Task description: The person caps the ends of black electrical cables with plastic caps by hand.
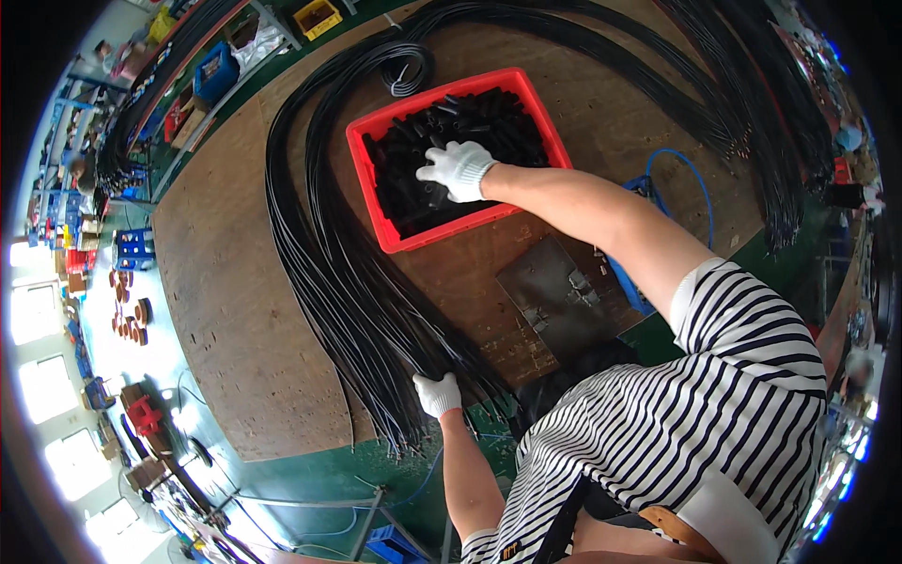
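Fingers of the left hand (438,395) curl at the edge of a bundle of black cables (362,310); whether they are clamped on a strand I cannot tell. That bundle bends over the worktop (216,310), its loose ends fanned out around the near edge. Next, the fingers of the right hand (458,171) are spread apart over black tubes (507,122) heaped inside a red bin (437,234); no tube shows clearly in their grasp. Further right lie a dark metal plate (545,282) and another cable bundle (703,108), with copper-coloured tips. Work seems at an early point: the bin is well filled, many tubes are left loose, and none can be made out on the cable ends by the left hand, though these are small to see
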{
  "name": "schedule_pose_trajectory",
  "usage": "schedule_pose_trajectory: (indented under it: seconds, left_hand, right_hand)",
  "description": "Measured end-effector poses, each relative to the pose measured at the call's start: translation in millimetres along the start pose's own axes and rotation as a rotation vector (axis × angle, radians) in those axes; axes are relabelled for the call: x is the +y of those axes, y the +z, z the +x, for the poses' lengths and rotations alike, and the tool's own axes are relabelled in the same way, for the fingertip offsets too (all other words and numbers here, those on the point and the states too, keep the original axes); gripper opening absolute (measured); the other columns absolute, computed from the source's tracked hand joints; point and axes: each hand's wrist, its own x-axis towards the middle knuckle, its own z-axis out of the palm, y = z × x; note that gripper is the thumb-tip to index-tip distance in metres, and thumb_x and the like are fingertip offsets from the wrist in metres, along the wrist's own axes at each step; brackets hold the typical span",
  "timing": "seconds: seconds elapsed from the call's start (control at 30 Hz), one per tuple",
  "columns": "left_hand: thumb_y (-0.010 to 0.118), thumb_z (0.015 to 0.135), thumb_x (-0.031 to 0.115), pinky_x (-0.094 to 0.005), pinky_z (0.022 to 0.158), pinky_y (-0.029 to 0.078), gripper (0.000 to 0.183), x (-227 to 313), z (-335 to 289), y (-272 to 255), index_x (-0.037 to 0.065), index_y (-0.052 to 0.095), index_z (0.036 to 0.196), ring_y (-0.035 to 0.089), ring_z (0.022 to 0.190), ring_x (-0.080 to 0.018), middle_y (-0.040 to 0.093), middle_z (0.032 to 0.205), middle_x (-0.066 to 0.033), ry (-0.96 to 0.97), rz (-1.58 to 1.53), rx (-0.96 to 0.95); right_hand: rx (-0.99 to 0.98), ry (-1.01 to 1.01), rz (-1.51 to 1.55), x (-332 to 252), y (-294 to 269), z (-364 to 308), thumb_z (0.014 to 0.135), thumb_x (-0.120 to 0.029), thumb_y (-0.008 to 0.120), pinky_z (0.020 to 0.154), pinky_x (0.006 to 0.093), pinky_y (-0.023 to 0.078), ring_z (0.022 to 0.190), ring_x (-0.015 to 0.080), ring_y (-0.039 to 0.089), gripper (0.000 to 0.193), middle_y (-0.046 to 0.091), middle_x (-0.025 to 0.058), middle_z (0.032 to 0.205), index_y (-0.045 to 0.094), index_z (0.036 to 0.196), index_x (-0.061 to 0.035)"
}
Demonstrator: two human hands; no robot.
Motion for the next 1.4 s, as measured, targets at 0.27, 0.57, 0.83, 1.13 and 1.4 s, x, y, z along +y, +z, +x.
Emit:
schedule_pose_trajectory:
  seconds: [0.27,0.57,0.83,1.13,1.4]
  left_hand:
    - [0.078,0.074,0.028,-0.0557,0.09,0.058,0.06,0,2,-4,0.002,0.056,0.124,0.072,0.103,-0.0477,0.072,0.113,-0.0261,-0.004,0.037,0.017]
    - [0.073,0.077,0.022,-0.0546,0.085,0.059,0.053,21,-11,-3,0.002,0.056,0.123,0.074,0.097,-0.0462,0.072,0.111,-0.0251,-0.091,0.091,0.112]
    - [0.073,0.077,0.021,-0.0549,0.083,0.06,0.048,24,-10,-2,0.001,0.059,0.119,0.074,0.094,-0.0465,0.073,0.107,-0.0257,-0.142,0.115,0.103]
    - [0.075,0.074,0.023,-0.048,0.082,0.06,0.034,-30,16,-16,0.002,0.075,0.101,0.078,0.091,-0.0407,0.079,0.093,-0.0215,-0.112,-0.216,-0.003]
    - [0.078,0.077,0.028,-0.052,0.088,0.06,0.037,16,3,-15,0.0,0.072,0.1,0.075,0.1,-0.0467,0.077,0.102,-0.0269,-0.085,0.063,0.016]
  right_hand:
    - [0.064,0.201,0.888,55,-18,-9,0.083,-0.018,0.079,0.085,0.0392,0.058,0.094,0.0238,0.073,0.042,0.071,0.0078,0.098,0.068,0.123,-0.0146]
    - [0.07,0.428,1.431,62,-3,-37,0.084,-0.011,0.086,0.071,0.0331,0.055,0.08,0.0124,0.066,0.027,0.068,-0.0008,0.091,0.068,0.104,-0.0115]
    - [0.223,0.592,1.821,54,-3,-56,0.088,-0.011,0.08,0.062,0.034,0.058,0.079,0.0159,0.07,0.019,0.07,0.0024,0.093,0.065,0.099,-0.0145]
    - [0.293,0.581,2.134,14,-15,-97,0.091,-0.012,0.077,0.07,0.0403,0.06,0.082,0.0177,0.07,0.019,0.07,-0.0018,0.098,0.066,0.102,-0.0204]
    - [0.369,0.686,2.07,11,-2,-112,0.093,-0.008,0.078,0.072,0.0402,0.058,0.089,0.0172,0.07,0.021,0.072,-0.0005,0.1,0.065,0.105,-0.0195]
